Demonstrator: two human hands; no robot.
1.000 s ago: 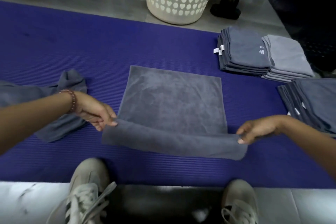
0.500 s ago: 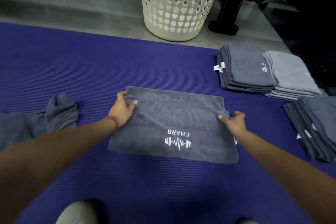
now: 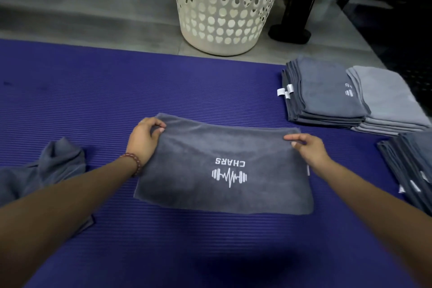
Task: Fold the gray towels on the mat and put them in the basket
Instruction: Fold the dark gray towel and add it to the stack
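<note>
Head view: left hand, beaded bracelet on the wrist, has its fingers curled and pinching the far left corner of the gray towel. Right hand pinches the far right corner, finger on top, thumb beside it. Both hands are clamped on cloth with the layers lined up at the far edge.

The towel lies flat at the centre of the purple mat, folded in half, white logo facing up. A crumpled towel sits at 9 o'clock, unfolded. Folded stacks lie at 2 to 3 o'clock on the mat edge. The basket stands at 12 o'clock on the floor, just off the mat.

Step looks like the first fold just laid and its edges being squared. Next move likely calls for a fresh grip at one short side and a cross fold, keeping corners matched so the soft cloth doesn't slide. After that, into the basket at 12.
</note>
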